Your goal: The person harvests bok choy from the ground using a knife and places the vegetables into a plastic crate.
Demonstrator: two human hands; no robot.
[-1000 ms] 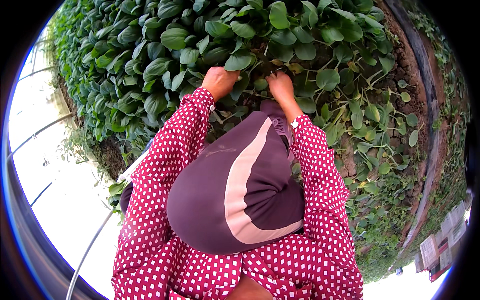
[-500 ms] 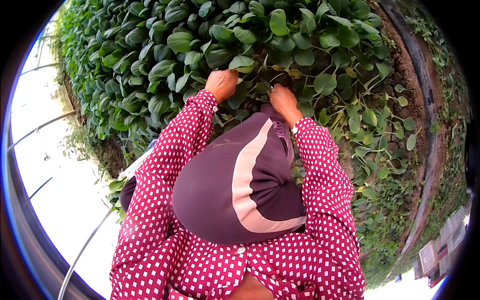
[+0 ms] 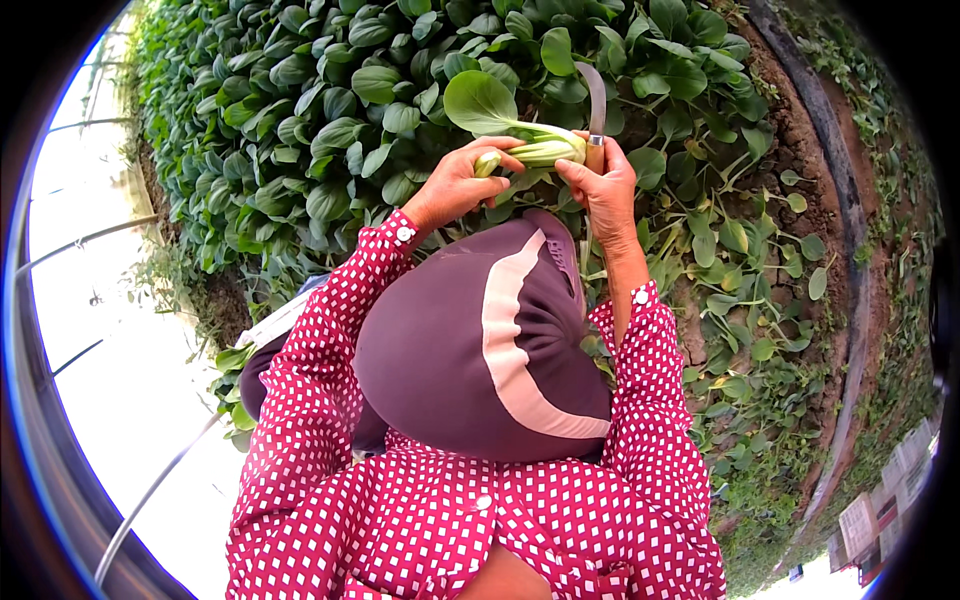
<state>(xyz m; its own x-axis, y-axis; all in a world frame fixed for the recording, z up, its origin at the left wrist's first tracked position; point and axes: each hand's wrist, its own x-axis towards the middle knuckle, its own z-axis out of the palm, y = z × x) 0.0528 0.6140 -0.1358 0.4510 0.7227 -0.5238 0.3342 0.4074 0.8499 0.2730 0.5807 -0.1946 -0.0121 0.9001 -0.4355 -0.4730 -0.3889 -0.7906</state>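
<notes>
In the upper middle of the frame, the person's two hands are raised in front of a bent knee. The left hand (image 3: 458, 188) pinches the pale stalks of a green leafy vegetable with whitish-green stems (image 3: 545, 152), its thumb below and its fingers above. The right hand (image 3: 610, 192) has its thumb against the stem end of the vegetable and is wrapped round the wooden handle of a curved grey metal knife (image 3: 597, 98). The knife's blade points up, its tip bending toward the left of the frame.

The vegetable lies sideways between the hands, with one broad round leaf spreading toward the upper left. Behind it, a dense bed of dark green leafy plants (image 3: 290, 125) fills the upper left and upper middle; sparser, paler plants (image 3: 735, 240) sprawl over brown soil at the right. A long dark strip (image 3: 852, 215) curves down the right side. The knee, in dark purple trousers with a pale pink stripe (image 3: 450, 350), occupies the centre, between red sleeves patterned with white diamonds (image 3: 300, 390).
</notes>
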